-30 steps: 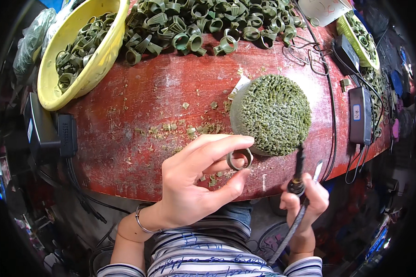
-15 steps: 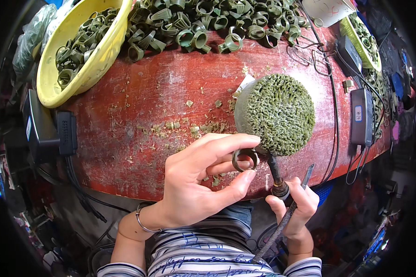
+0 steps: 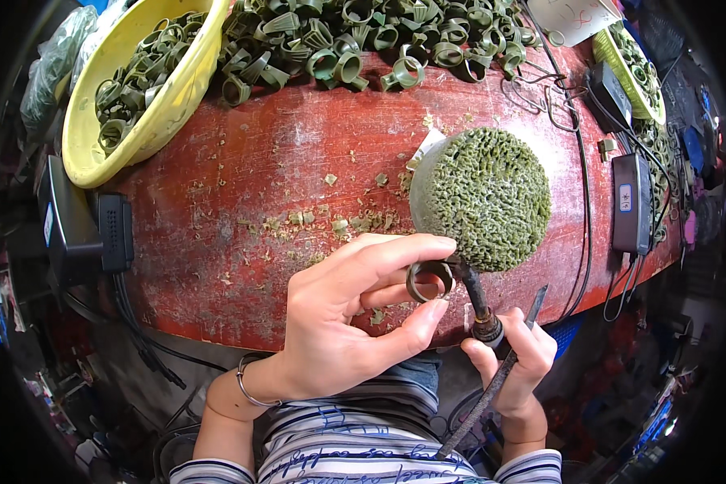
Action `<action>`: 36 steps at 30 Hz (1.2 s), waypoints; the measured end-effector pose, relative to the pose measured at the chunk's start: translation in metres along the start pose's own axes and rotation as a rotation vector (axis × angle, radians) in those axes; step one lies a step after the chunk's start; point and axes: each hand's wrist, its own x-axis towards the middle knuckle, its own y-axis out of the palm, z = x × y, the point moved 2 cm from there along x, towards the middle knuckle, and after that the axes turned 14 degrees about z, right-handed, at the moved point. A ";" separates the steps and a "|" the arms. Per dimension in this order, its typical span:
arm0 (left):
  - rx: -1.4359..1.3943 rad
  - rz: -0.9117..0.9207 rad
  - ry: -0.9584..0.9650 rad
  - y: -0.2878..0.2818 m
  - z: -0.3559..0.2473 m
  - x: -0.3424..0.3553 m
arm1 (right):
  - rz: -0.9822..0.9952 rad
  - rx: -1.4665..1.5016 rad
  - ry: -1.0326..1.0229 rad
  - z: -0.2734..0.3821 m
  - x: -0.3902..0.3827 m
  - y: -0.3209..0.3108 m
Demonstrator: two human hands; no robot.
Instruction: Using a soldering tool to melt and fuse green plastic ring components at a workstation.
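Note:
Thumb and fingers of my left hand (image 3: 339, 315) pinch a dark green ring (image 3: 412, 284) by its edge, its round opening facing up toward me. My right hand (image 3: 520, 363) grips a soldering iron (image 3: 474, 297) with a dark, crusted shaft; its tip reaches the far right side of the ring, where my index fingertip partly hides the contact. A slim metal file (image 3: 496, 387) also lies slanted across the fingers of that hand. Just beyond the ring stands a round grey-green block (image 3: 492, 198) with a rough, pitted top.
Green rings (image 3: 347, 68) are heaped along the far side of the red table (image 3: 242, 177). A yellow basket (image 3: 85, 149) of rings stands at left, a smaller one (image 3: 660, 113) at far right. Green scraps (image 3: 302, 218) litter the middle. Black power boxes (image 3: 631, 206) and cables flank both sides.
The iron's tip has shifted slightly to the left against the ring, and the ring has tilted a little. Both hands stay almost where they were.

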 end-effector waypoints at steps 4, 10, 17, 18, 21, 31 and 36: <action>-0.019 0.001 -0.011 0.000 0.001 0.000 | -0.008 0.020 0.004 -0.001 0.000 0.001; -0.016 0.001 -0.014 0.000 0.001 -0.001 | -0.008 0.026 0.001 0.000 0.000 0.001; 0.050 -0.008 0.040 0.000 0.002 -0.001 | -0.001 0.016 0.016 0.001 0.000 0.001; 0.061 -0.011 0.045 -0.001 0.001 -0.001 | -0.004 0.013 0.017 0.000 0.000 0.001; 0.081 -0.019 0.046 -0.001 0.001 -0.001 | -0.011 0.013 0.018 0.000 -0.001 0.001; 0.124 -0.037 0.039 -0.001 0.001 -0.001 | -0.010 -0.004 0.033 0.000 -0.001 0.003; 0.107 -0.040 0.038 0.000 0.000 -0.001 | 0.000 0.015 0.056 0.000 -0.004 0.001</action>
